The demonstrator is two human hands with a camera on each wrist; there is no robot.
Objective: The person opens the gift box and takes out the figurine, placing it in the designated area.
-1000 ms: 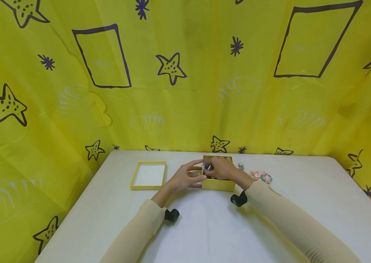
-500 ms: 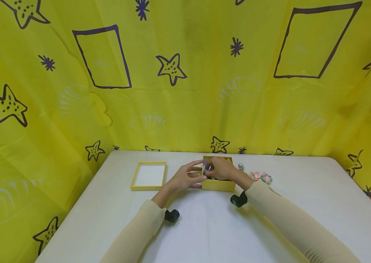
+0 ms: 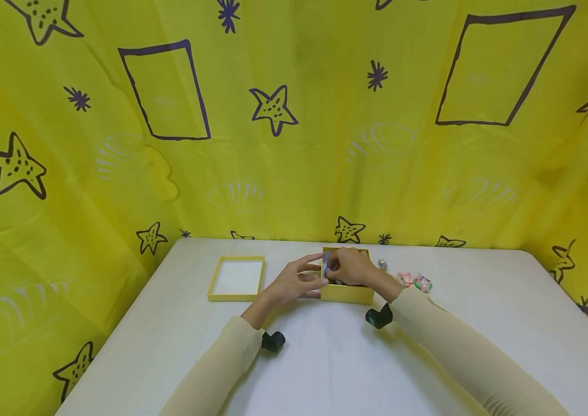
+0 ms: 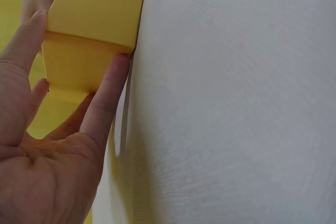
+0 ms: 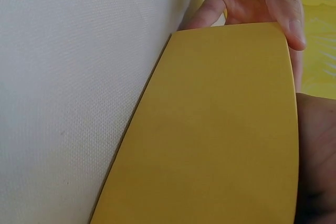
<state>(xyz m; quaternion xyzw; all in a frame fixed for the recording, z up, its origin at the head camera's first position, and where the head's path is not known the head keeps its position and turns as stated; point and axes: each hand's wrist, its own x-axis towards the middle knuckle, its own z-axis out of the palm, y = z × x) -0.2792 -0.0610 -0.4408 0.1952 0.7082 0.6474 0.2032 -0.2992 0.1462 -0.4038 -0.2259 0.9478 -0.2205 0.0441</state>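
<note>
On the table [image 3: 320,358], the yellow box [image 3: 347,294] stands open-topped. Left of it lies the lid [image 3: 236,278], seemingly to keep the opening free. The left hand [image 3: 295,282], fingers spread, touches the box's left end, probably steadying it; the right hand [image 3: 352,266] dips inside, its grip impossible to tell. Right of the box sit pink trinkets [image 3: 414,282] and a smaller silvery piece [image 3: 383,264].

Can no longer clearly make out the small white spot between thumb and fingers of the right hand [image 3: 355,267], inside the box [image 3: 347,294] close to its left wall, though plain to see moments ago. Can also notice a very slight rightward, downward shift of the box in the head view.
</note>
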